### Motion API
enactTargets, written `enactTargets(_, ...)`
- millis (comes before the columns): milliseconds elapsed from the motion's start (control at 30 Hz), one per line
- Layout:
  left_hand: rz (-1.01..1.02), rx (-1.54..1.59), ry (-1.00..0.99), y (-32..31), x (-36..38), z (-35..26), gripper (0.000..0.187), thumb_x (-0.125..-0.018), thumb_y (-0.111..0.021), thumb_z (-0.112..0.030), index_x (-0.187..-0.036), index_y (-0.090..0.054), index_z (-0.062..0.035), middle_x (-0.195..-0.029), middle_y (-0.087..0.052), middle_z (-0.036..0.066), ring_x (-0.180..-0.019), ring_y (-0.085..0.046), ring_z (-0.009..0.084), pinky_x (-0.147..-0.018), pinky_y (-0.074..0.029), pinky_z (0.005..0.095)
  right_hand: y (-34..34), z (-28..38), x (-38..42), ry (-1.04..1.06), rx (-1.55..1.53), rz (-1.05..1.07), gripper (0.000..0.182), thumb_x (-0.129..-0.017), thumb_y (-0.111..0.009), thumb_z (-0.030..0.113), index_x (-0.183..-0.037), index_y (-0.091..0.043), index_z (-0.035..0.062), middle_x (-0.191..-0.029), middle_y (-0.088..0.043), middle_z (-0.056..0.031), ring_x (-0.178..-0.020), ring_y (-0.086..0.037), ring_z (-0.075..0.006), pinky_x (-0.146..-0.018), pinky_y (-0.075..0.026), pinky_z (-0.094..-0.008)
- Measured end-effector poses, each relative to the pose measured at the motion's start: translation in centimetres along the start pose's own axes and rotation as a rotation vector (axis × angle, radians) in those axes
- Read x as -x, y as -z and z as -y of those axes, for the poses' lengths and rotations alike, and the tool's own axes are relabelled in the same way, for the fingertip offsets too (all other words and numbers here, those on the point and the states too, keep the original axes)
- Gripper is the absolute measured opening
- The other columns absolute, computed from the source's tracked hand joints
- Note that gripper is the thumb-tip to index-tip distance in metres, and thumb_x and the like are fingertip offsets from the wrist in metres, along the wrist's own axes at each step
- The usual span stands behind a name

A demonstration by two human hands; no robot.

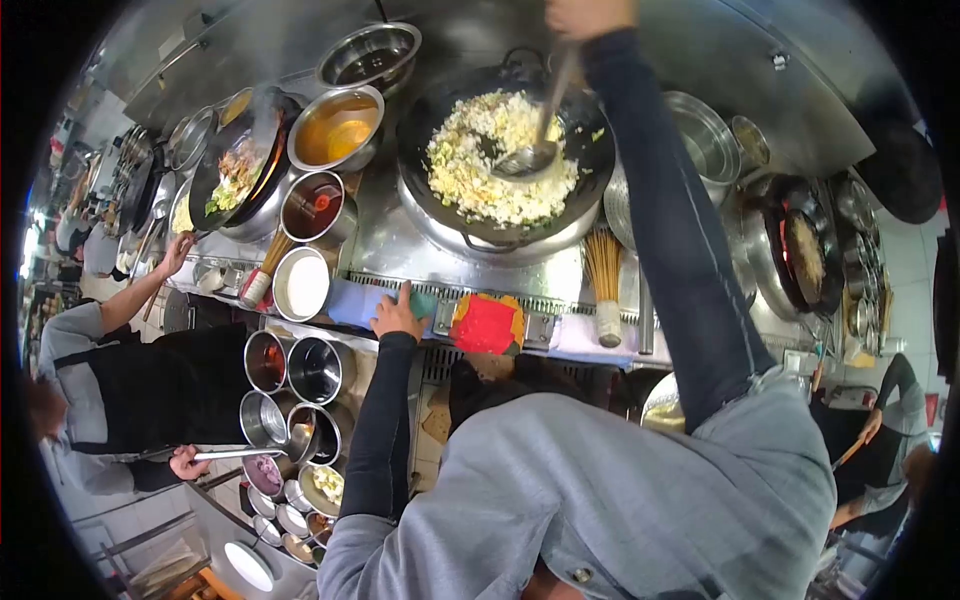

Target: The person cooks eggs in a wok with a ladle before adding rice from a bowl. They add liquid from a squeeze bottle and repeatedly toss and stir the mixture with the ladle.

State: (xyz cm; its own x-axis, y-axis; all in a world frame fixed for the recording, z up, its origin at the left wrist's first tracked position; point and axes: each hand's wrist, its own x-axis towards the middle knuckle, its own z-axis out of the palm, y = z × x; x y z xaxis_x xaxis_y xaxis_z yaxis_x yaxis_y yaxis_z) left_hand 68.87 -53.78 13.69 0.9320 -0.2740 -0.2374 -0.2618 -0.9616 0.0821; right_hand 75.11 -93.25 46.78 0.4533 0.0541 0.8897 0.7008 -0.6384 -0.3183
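Observation:
A black wok (pixel 590 190) sits on the burner and holds fried rice with egg and green bits (pixel 470 190). My right hand (pixel 590 14), partly cut off at the top edge, is closed on the handle of a metal ladle (pixel 527 160). The ladle's bowl rests among the rice, right of the middle. At the counter's front edge my left hand (pixel 398 318) lies on a folded blue-green cloth (pixel 362 303), fingers stretched out. Beside it is a red and yellow cloth (pixel 487 323).
Metal bowls of liquid (pixel 335 128) stand left of the wok. A bamboo brush (pixel 603 280) lies to its right, near a steel pot (pixel 700 135). A co-worker (pixel 110 375) at the left holds a long ladle near another steaming wok (pixel 235 175). Another person (pixel 885 430) works at the right.

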Motion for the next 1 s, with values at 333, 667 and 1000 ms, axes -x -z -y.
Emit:
enactTargets(333,-0.223,0.146,-0.807,-6.2,5.8,-8.2,0.067,-0.078,-0.059,-0.025,-0.141,-0.038,-0.0121,-0.144,-0.035,0.017,-0.132,-0.035,0.0333,-0.106,-0.029,0.0473,1.5,14.3,5.0,-0.532,-0.371,-0.48,0.023,-0.09,-0.059,0.007,-0.07,-0.05,0.0104,-0.052,-0.047,0.0023,-0.045,-0.048,-0.0054,-0.039,-0.034,-0.0204)
enactTargets(667,0.354,1.051,-0.132,-3.5,5.0,-4.4,0.045,-0.085,-0.044,-0.022,-0.126,-0.051,-0.0046,-0.104,-0.063,0.019,-0.1,-0.062,0.0286,-0.089,-0.049,0.0406,3.3,0.1,8.6,-0.343,-0.033,-0.665,0.024,-0.087,-0.064,0.009,-0.068,-0.05,0.0082,-0.058,-0.053,0.0001,-0.047,-0.05,-0.0086,-0.043,-0.041,-0.0235)
enactTargets(1000,0.19,2.462,-0.323,10.0,3.0,-7.7,0.059,-0.089,-0.046,-0.044,-0.134,-0.044,-0.0053,-0.127,-0.054,0.014,-0.119,-0.051,0.0336,-0.097,-0.044,0.0472,-4.3,5.7,7.4,-0.437,-0.67,-0.269,0.026,-0.087,-0.065,0.011,-0.067,-0.048,0.0094,-0.052,-0.051,-0.0008,-0.042,-0.051,-0.0117,-0.04,-0.039,-0.0268)
